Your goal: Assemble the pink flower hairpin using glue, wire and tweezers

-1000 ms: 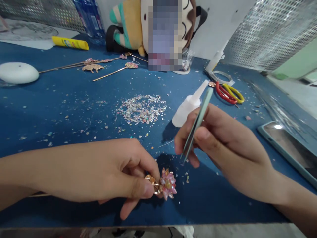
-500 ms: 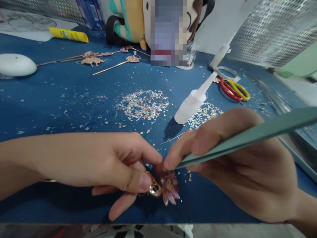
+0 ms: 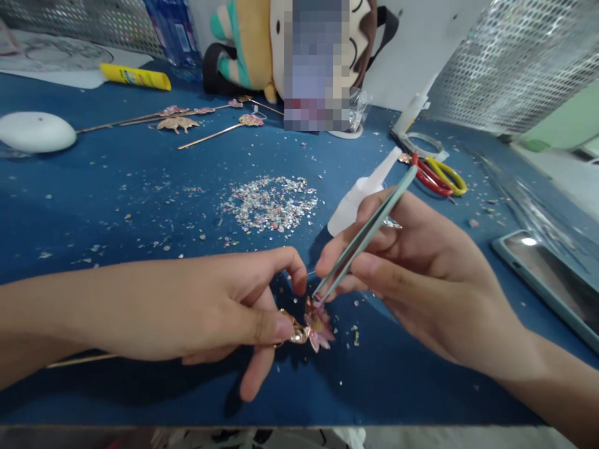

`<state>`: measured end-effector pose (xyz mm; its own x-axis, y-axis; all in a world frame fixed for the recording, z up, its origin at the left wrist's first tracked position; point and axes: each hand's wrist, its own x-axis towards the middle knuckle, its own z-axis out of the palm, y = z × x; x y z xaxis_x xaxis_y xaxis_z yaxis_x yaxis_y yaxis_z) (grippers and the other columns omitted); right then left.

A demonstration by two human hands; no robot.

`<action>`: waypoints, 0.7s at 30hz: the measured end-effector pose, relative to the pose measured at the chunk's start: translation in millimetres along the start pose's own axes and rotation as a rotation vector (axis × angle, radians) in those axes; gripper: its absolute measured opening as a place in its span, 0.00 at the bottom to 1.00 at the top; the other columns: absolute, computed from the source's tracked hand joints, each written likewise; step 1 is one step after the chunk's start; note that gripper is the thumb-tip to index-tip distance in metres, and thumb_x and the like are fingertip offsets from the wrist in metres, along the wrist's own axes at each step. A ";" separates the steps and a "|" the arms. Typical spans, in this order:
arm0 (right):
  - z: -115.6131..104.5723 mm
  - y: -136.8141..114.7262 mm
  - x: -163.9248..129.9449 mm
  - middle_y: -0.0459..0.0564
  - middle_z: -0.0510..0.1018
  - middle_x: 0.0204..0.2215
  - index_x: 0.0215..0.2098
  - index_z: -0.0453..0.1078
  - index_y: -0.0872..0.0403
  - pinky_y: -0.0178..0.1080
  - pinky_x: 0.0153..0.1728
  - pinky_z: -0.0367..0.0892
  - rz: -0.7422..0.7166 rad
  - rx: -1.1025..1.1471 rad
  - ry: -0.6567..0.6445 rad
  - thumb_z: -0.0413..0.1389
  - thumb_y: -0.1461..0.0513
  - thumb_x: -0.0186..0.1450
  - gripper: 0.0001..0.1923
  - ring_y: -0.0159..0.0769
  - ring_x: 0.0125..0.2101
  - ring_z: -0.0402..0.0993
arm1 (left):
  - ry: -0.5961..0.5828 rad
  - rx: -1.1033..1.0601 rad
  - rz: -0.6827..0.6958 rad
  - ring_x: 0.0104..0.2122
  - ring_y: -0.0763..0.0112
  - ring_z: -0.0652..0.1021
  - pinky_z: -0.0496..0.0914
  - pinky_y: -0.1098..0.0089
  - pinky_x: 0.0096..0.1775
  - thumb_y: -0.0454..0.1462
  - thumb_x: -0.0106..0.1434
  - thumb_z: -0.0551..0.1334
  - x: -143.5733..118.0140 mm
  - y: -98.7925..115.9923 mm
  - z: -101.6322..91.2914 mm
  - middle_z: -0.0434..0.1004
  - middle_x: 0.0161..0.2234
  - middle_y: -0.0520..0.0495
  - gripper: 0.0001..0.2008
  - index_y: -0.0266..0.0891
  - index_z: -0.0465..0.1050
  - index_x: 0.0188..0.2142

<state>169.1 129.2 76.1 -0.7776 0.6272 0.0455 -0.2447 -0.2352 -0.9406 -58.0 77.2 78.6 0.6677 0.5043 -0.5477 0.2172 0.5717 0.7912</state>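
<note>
My left hand (image 3: pixel 219 312) pinches a gold hair stick topped with a pink flower ornament (image 3: pixel 317 325), thumb and fingers on the gold part just behind the flower. The stick's thin shaft (image 3: pixel 79 360) runs left under my forearm. My right hand (image 3: pixel 412 274) grips pale green tweezers (image 3: pixel 369 229), whose tips touch the top of the flower. Both hands hover low over the blue table (image 3: pixel 140 206) near its front edge.
A pile of shiny flakes (image 3: pixel 269 204) lies mid-table, a white glue bottle (image 3: pixel 362 196) behind my right hand. Red and yellow scissors (image 3: pixel 440 176), a phone (image 3: pixel 547 280), a white puck (image 3: pixel 35 132), several hair sticks (image 3: pixel 187 121), a yellow tube (image 3: pixel 135 77) and a plush toy (image 3: pixel 243 47) surround them.
The tweezers swung from flat and pointing right to steep, their tips now on the flower. My left hand turned the ornament slightly and lifted its index finger.
</note>
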 end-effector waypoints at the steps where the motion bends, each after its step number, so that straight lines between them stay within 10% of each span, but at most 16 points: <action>1: -0.6 -0.3 -0.3 0.41 0.86 0.38 0.41 0.64 0.48 0.28 0.40 0.81 0.023 0.017 0.007 0.59 0.69 0.74 0.10 0.25 0.37 0.85 | 0.016 -0.023 0.011 0.13 0.79 0.59 0.53 0.79 0.15 0.44 0.72 0.67 0.8 -1.5 -0.1 0.80 0.25 0.57 0.17 0.48 0.61 0.53; 11: 6.6 -0.9 -2.0 0.41 0.88 0.38 0.40 0.64 0.49 0.32 0.37 0.81 -0.020 -0.009 0.034 0.58 0.71 0.72 0.11 0.28 0.34 0.85 | 0.042 -0.132 0.064 0.17 0.87 0.67 0.64 0.86 0.20 0.35 0.69 0.69 3.0 2.1 -3.1 0.85 0.38 0.49 0.01 0.42 0.80 0.38; 21: 13.8 4.8 -7.9 0.38 0.85 0.37 0.41 0.65 0.47 0.26 0.41 0.81 -0.168 -0.380 0.103 0.60 0.73 0.69 0.15 0.24 0.36 0.85 | 0.116 -0.126 0.118 0.16 0.88 0.66 0.58 0.85 0.19 0.45 0.71 0.71 4.3 1.6 1.2 0.87 0.37 0.51 0.10 0.43 0.79 0.37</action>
<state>166.1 112.9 75.9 -0.6781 0.7091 0.1933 -0.1176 0.1550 -0.9809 -54.0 79.5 77.8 0.5949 0.6397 -0.4868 0.0469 0.5770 0.8154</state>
